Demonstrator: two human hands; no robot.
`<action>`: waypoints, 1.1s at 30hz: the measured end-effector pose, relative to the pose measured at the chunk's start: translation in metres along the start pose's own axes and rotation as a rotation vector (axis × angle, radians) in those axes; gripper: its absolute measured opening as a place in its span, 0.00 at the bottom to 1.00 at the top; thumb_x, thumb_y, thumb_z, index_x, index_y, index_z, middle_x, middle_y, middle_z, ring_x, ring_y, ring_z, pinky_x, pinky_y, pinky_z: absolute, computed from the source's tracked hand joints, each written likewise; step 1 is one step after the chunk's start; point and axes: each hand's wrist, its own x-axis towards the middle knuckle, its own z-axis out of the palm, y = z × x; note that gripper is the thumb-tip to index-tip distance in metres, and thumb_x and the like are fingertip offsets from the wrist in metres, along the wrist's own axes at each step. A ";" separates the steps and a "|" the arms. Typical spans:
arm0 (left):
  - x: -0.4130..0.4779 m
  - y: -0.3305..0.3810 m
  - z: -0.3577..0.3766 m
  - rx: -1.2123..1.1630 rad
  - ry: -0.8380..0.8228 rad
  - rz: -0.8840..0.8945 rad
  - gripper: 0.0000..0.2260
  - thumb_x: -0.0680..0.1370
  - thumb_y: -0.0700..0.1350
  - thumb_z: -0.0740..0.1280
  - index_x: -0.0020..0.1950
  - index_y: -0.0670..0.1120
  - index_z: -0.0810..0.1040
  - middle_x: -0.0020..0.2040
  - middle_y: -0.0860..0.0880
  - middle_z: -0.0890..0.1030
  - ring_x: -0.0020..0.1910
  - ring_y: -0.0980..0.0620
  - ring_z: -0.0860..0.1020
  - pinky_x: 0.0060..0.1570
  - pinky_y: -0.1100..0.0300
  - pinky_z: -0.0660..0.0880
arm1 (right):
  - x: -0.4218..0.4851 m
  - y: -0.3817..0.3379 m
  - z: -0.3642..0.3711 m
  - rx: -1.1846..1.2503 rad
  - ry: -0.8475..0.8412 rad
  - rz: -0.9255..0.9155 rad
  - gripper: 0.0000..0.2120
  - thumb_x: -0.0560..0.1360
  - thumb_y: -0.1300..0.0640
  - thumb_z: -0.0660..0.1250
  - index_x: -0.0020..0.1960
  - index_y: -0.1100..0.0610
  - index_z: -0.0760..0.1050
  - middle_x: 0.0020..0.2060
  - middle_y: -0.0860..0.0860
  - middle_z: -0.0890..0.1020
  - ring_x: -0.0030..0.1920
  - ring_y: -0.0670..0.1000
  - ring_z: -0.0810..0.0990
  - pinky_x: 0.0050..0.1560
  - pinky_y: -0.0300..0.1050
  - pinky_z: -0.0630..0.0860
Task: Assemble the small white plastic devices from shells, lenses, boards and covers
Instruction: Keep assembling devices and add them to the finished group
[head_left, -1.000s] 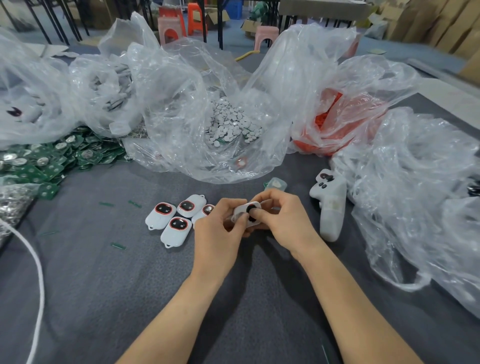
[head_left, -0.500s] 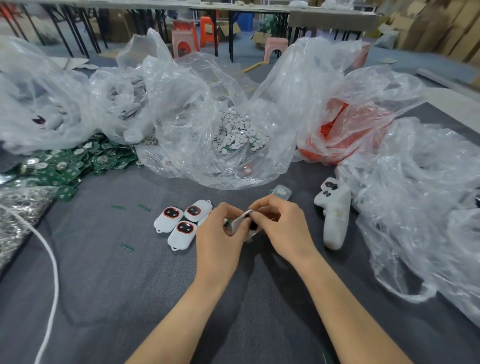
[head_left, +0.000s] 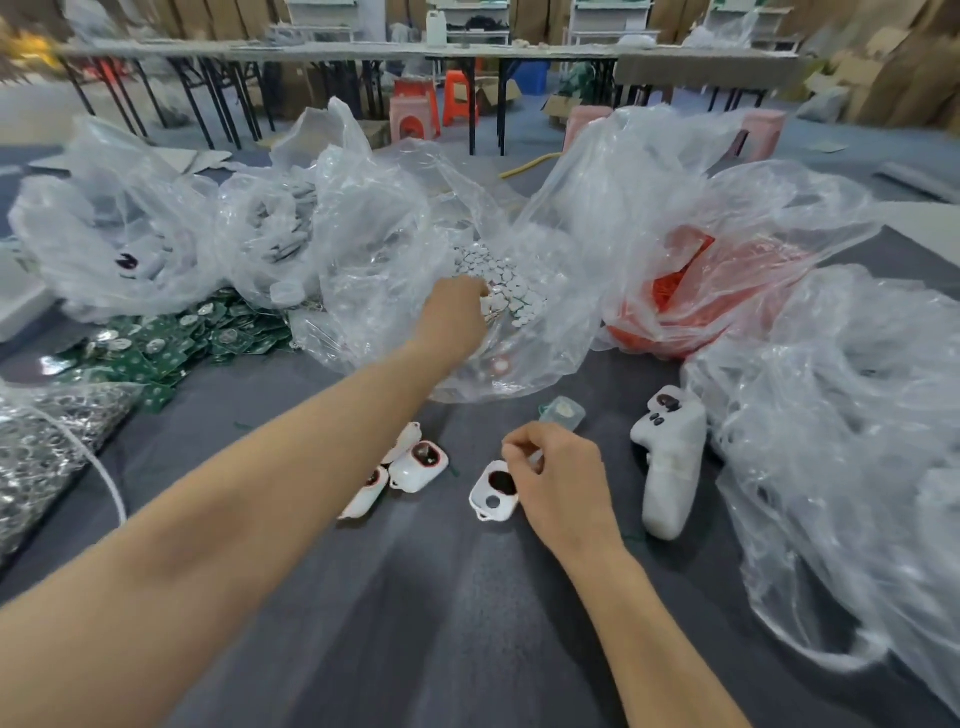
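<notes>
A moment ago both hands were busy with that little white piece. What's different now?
The left hand let go of the white shell and reached forward into the clear bag of small white discs. The right hand alone holds the shell. The finished devices lie where they were.

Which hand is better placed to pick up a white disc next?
Left. The left hand is in the bag at the discs; the right hand holds the shell.

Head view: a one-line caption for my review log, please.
Left hand reaches into a clear plastic bag of small white discs while right hand holds a white shell at the grey table.
</notes>
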 end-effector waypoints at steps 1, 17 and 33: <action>0.009 -0.011 0.005 0.100 -0.076 -0.022 0.16 0.78 0.32 0.58 0.62 0.40 0.78 0.61 0.39 0.78 0.57 0.42 0.78 0.58 0.54 0.73 | 0.000 0.001 -0.001 -0.001 0.013 0.000 0.06 0.77 0.57 0.64 0.46 0.55 0.80 0.44 0.51 0.82 0.42 0.51 0.78 0.45 0.46 0.74; -0.041 -0.014 -0.016 -0.433 0.166 0.044 0.11 0.75 0.34 0.66 0.55 0.43 0.82 0.41 0.44 0.85 0.37 0.53 0.81 0.46 0.70 0.75 | -0.002 -0.004 -0.005 0.221 0.217 -0.065 0.07 0.75 0.63 0.67 0.48 0.55 0.81 0.39 0.48 0.82 0.36 0.45 0.78 0.40 0.30 0.71; -0.177 -0.024 0.003 -0.898 0.149 -0.074 0.07 0.74 0.34 0.71 0.43 0.46 0.79 0.37 0.52 0.84 0.34 0.55 0.83 0.38 0.70 0.76 | -0.007 -0.014 -0.003 0.513 -0.078 -0.006 0.09 0.71 0.65 0.73 0.40 0.51 0.80 0.33 0.46 0.83 0.35 0.43 0.80 0.40 0.36 0.75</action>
